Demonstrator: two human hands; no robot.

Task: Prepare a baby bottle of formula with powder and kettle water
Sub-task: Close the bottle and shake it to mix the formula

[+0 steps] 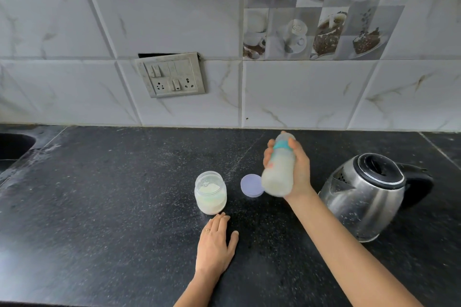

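The right hand (298, 169) is wrapped around the baby bottle (278, 172), fingers curled over its far side and thumb near the teal collar, and holds it clear of the counter (112, 207). The bottle's long axis runs tilted: the capped teat end points up and away from the person, while the milky base leans down and toward the left hand (215, 247). Its outline is smeared, so the step in hand is probably shaking to mix. The left hand lies flat on the counter, palm down and fingers straight, gripping nothing, well apart from the right hand and nearer the person. Its fingertips sit just short of the open powder jar (210, 193), and I cannot tell whether they touch it. The lilac lid (249, 185) lies between the two hands, just under the bottle's base in this view. The kettle (366, 194) stands on the outer side of the right forearm. Only the right hand has the bottle; setting it down calls for free counter beyond the lid.
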